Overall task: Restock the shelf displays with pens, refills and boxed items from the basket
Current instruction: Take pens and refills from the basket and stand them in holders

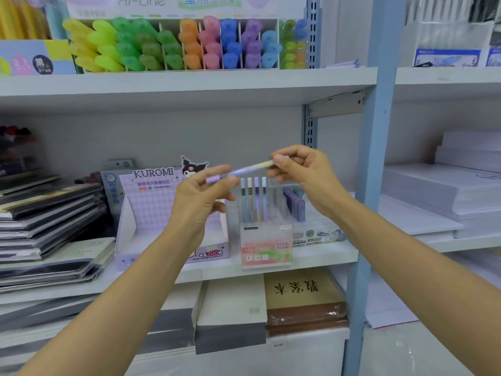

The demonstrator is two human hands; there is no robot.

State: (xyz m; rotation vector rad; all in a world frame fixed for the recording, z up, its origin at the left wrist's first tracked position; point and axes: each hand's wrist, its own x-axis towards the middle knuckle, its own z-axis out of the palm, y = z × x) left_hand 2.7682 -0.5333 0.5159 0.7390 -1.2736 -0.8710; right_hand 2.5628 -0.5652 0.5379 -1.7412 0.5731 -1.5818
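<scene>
I hold one slim pen [245, 168], purple at its left end and pale yellow at its right, level in front of the middle shelf. My left hand [203, 194] pinches the purple end and my right hand [301, 169] pinches the yellow end. Just below the pen stands a clear "Fruit Soda" display [267, 248] with several upright pens of the same kind. To its left sits the purple Kuromi display box [151, 202], partly behind my left hand. The basket is not in view.
The middle shelf [311, 256] also carries stacked dark notebooks [48, 213] at the left. Highlighter racks [176, 44] fill the shelf above. Paper reams [447, 191] lie at the right beyond the blue upright post [371, 169]. Books are piled below.
</scene>
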